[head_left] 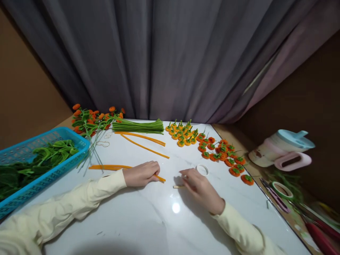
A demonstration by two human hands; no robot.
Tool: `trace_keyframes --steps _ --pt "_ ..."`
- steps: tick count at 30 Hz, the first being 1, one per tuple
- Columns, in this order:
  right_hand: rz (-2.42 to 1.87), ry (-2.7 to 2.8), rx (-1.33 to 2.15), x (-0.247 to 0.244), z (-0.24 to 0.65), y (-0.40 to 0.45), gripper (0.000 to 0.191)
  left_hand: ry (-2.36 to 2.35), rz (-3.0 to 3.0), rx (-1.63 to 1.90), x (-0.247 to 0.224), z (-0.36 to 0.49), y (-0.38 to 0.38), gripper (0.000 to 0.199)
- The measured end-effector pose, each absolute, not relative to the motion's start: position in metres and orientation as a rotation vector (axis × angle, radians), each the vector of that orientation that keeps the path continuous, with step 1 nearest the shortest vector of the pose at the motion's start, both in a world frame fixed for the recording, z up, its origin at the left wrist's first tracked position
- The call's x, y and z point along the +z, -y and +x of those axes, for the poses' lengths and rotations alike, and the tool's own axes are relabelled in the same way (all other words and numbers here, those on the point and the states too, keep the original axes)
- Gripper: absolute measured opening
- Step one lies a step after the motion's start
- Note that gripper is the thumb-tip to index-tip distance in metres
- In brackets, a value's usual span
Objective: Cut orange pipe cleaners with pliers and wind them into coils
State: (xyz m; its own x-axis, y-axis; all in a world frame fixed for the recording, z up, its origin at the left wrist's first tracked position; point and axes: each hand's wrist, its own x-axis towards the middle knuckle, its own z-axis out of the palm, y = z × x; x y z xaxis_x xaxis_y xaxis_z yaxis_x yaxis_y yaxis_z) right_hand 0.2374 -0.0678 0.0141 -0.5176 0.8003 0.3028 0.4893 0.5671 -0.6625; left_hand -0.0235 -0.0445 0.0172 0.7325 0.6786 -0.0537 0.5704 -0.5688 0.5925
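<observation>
Cream sleeves [79, 200] reach across a white table [138, 225]. Left hand [142, 173] pinches orange strips [111, 167]; right hand [203, 189], fingers slightly parted, is at a short stick [177, 186], grip unclear

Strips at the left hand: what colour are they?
Yellow-orange; the strips show best in the head view, beside the left hand.

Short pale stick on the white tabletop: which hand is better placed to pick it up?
Probably the right hand: it is right by the short pale stick, though contact is unclear. The left hand is farther off and holds orange strips.
</observation>
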Motion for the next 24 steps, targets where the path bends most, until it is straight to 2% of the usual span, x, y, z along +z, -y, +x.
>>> trace_keyframes --steps 3,6,12,18,24 --pt "-1.031 1.920 1.193 0.006 0.214 0.062 0.030 -0.958 2.118 0.328 0.019 -0.014 0.041 0.019" --pt "-1.020 1.718 1.383 0.003 0.198 0.053 0.037 -0.943 1.825 0.443 0.021 -0.005 0.037 0.020" --pt "-1.093 1.435 1.374 0.006 0.185 0.043 0.042 -0.901 1.553 0.654 0.020 0.003 0.035 0.030" --pt "-1.100 1.357 1.288 0.016 0.179 0.039 0.034 -0.936 1.631 0.622 0.028 -0.001 0.037 0.025" --pt "-1.000 1.342 1.022 0.054 0.192 0.016 0.028 -1.025 1.661 0.550 0.038 -0.014 0.035 0.032"
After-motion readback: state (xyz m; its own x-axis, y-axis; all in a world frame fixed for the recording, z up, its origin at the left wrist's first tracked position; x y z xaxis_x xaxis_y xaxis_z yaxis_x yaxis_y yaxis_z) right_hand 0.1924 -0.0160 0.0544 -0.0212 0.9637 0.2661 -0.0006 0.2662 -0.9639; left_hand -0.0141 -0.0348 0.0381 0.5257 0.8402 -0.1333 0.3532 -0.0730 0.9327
